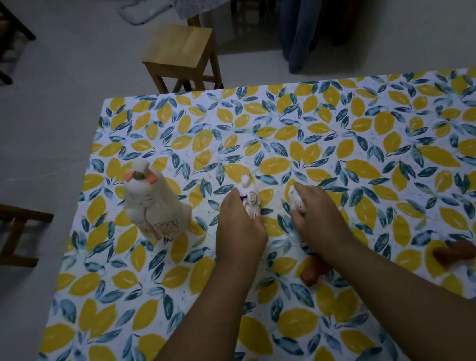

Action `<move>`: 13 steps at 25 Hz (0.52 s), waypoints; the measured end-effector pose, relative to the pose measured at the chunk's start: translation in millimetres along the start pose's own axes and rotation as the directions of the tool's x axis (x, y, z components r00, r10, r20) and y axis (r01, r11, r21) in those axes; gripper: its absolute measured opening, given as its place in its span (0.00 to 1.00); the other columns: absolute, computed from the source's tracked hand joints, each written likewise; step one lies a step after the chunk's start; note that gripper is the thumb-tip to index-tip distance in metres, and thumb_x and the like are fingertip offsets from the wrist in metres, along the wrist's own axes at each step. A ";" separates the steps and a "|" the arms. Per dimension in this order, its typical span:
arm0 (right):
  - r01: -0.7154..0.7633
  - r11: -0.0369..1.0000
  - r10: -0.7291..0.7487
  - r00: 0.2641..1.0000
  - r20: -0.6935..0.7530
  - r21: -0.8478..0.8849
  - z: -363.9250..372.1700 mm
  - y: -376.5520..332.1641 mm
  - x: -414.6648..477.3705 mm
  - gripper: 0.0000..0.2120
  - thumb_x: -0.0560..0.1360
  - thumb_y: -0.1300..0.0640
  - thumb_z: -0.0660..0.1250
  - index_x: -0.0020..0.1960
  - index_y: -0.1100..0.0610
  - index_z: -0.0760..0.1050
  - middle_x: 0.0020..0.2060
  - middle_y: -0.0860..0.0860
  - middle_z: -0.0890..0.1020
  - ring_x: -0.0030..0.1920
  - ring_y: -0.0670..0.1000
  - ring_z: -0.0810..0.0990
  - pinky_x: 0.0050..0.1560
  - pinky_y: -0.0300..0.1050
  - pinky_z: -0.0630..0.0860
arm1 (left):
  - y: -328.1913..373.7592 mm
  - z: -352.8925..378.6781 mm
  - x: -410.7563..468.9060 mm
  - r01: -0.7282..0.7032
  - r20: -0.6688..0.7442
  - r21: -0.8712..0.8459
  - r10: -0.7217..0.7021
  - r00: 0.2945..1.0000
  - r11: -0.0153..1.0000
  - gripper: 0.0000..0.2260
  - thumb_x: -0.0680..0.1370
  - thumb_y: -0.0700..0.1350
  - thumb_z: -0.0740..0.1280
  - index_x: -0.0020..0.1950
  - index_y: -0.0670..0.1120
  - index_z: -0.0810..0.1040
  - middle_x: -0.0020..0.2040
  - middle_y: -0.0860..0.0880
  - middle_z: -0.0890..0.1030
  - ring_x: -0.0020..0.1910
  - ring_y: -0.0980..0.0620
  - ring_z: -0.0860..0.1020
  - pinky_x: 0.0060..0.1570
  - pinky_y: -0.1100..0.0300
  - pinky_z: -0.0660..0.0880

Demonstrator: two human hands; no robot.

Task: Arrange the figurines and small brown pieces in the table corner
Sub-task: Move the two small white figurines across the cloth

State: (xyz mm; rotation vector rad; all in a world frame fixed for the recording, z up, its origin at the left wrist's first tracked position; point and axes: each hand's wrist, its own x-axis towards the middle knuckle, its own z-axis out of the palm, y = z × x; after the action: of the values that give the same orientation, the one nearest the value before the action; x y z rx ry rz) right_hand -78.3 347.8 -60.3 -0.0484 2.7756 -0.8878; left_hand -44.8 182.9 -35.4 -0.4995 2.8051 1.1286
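A tall white cat figurine (154,207) with pink ears stands upright near the table's left edge. My left hand (237,228) grips a small white figurine (251,198) with a swirl mark, standing on the cloth. Just to its right, my right hand (316,216) closes over another small white figurine (296,203), mostly hidden by the fingers. One small brown piece (314,271) lies partly under my right forearm. A second brown piece (454,253) lies further right on the cloth.
The table (372,123) wears a yellow-and-blue leaf-print cloth; its far left corner sits near a wooden stool (183,50). A dark wooden chair (3,236) stands left of the table. Hanging fabric and furniture legs are at the back.
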 end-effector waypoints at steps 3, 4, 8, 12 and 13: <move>-0.016 0.998 0.014 0.999 -0.034 -0.062 -0.1 3.4 -10.3 0.28 0.79 0.58 0.68 0.77 0.59 0.65 0.69 0.59 0.74 0.71 0.59 0.70 0.66 0.51 0.71 | -1.2 3.5 -3.3 0.018 0.004 0.025 -0.018 1.000 1.000 0.32 0.80 0.45 0.67 0.80 0.43 0.56 0.77 0.44 0.66 0.75 0.45 0.64 0.69 0.51 0.68; -0.023 0.998 0.020 0.998 -0.052 -0.063 0.4 4.3 -14.3 0.28 0.79 0.58 0.69 0.77 0.60 0.66 0.68 0.59 0.75 0.70 0.59 0.71 0.65 0.52 0.71 | -1.4 4.2 -3.0 0.018 0.000 0.030 -0.018 1.000 0.999 0.32 0.80 0.46 0.67 0.80 0.42 0.56 0.77 0.44 0.66 0.75 0.45 0.64 0.69 0.52 0.68; -0.025 0.999 0.023 0.997 -0.067 -0.021 0.0 4.3 -19.1 0.29 0.78 0.58 0.70 0.77 0.59 0.67 0.69 0.59 0.75 0.70 0.58 0.70 0.67 0.51 0.70 | 0.4 3.6 -2.8 0.018 -0.004 0.025 -0.018 1.000 1.000 0.33 0.79 0.46 0.67 0.80 0.42 0.56 0.75 0.43 0.66 0.74 0.43 0.65 0.67 0.50 0.70; -0.030 0.993 0.037 0.997 -0.065 0.113 -11.4 -0.8 -28.6 0.35 0.76 0.52 0.74 0.79 0.56 0.64 0.75 0.56 0.70 0.75 0.56 0.66 0.71 0.51 0.67 | 8.1 -7.9 -12.3 0.032 0.032 -0.028 -0.031 0.999 0.999 0.42 0.76 0.56 0.68 0.81 0.46 0.48 0.79 0.45 0.60 0.77 0.44 0.61 0.68 0.46 0.69; -0.021 0.991 0.032 0.996 -0.082 0.129 -15.9 -1.8 -34.8 0.36 0.76 0.50 0.74 0.79 0.56 0.63 0.76 0.55 0.69 0.75 0.55 0.66 0.71 0.51 0.67 | 10.8 -11.2 -18.6 -0.029 -0.008 0.010 0.029 1.000 1.000 0.42 0.76 0.58 0.68 0.81 0.45 0.49 0.79 0.45 0.61 0.77 0.44 0.60 0.70 0.45 0.67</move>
State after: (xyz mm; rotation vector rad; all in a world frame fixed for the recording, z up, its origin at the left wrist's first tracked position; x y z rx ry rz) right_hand -48.0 358.9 -39.6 0.0490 2.7813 -1.0830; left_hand -30.2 187.6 -16.5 -0.4649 2.8323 1.1197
